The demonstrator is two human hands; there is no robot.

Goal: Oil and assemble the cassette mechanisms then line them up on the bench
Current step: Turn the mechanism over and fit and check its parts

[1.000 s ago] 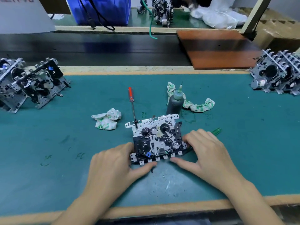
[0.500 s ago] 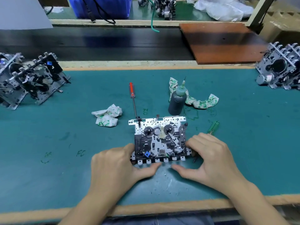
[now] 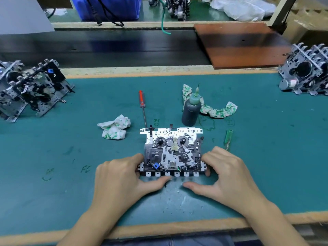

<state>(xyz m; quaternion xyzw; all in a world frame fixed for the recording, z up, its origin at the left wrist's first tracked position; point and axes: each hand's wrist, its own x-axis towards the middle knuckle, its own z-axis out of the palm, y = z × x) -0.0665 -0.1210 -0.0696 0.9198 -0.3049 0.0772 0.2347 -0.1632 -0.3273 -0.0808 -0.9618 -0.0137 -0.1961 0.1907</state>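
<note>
Both of my hands were clamped on the flat silver-and-black cassette mechanism [image 3: 173, 151], which lay near the middle of the green bench [image 3: 53, 183], a little toward its near edge. Left hand [image 3: 120, 181] gripped the left side, fingers curled over the plate and thumb stretched along the tabbed near edge; right hand [image 3: 229, 174] gripped the right side the same way, its thumb lying on the mat just short of the tabs.

Over the last second the mechanism had turned from a slight skew to sit square with the bench edge, and my thumbs had drawn closer under it. I judged that to mean I was seating or squaring up the parts, not oiling.

The dark oil bottle with the green needle nozzle [image 3: 191, 110] stood upright just beyond the far edge of the plate, untouched. A red-handled screwdriver [image 3: 142, 107] lay toward the far edge, its tip reaching the plate's far left corner, and a green-handled screwdriver [image 3: 227, 139] lay just right of my right hand. Stained rags [image 3: 114, 127] sat to the left.

Stacks of other mechanisms waited at the left edge [image 3: 33, 87] and the right edge [image 3: 305, 73], so plenty of lining-up remained.
</note>
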